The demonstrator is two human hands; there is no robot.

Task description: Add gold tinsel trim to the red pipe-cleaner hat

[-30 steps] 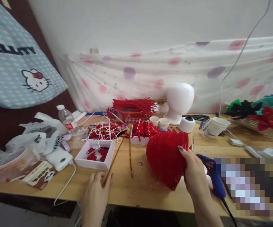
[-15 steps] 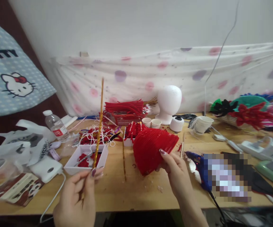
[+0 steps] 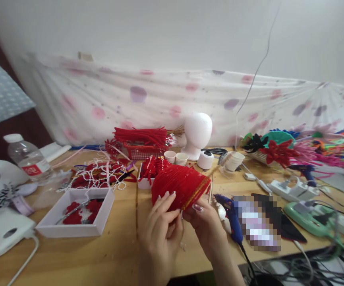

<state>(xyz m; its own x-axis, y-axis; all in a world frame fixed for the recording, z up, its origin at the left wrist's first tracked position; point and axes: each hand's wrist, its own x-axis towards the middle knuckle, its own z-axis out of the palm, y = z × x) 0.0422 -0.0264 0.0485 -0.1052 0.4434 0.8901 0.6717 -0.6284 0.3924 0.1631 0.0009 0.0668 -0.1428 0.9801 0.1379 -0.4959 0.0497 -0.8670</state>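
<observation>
A red dome-shaped cap, which looks coiled from fuzzy pipe cleaners, is held tilted above the table with its rim to the lower right. A gold tinsel pipe cleaner lies along that rim. With fingers closed, my left hand pinches at the near end of the gold pipe cleaner, its fingertips against the cap. My right hand grips the cap by the rim from below, thumb on the edge; its other fingers are partly hidden. Another gold strip lies on the table left of the cap.
Left stands a white tray with red pieces, near bead strings and a water bottle. Behind are a red basket and a white foam head. To the right lie a blue glue gun and power strips.
My left hand has brought the gold pipe cleaner from upright on the left over to the cap's rim. The cap has turned slightly, and the view has shifted right.
</observation>
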